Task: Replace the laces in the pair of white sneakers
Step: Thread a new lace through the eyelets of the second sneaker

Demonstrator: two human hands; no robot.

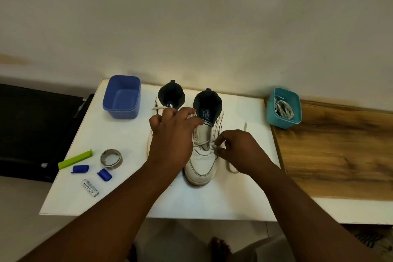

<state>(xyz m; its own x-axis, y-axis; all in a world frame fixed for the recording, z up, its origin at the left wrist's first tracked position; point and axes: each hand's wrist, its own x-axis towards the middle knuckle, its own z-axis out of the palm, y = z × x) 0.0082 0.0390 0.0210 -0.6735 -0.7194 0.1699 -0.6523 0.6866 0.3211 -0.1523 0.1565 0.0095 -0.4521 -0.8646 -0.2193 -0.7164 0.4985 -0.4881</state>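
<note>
Unlacing under way: right hand pinches the lace at the right sneaker, mid-bench; left hand, fingers loosely spread, covers the left sneaker. Replacement laces wait unused, far right.

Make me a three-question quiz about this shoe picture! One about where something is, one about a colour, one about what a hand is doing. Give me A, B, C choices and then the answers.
1. Where are the spare laces?
A. In the teal tub
B. In the blue tub
C. Beside the tape roll

2. What colour is the long clip near the tape roll?
A. Red
B. Green
C. Black

3. What is the right hand doing?
A. Lying flat on the table
B. Lifting the battery
C. Pinching a lace on the right sneaker

Answers:
1. A, the coiled laces lie in the teal tub.
2. B, the clip is bright green.
3. C, the right hand pinches the lace at the right sneaker.
</note>
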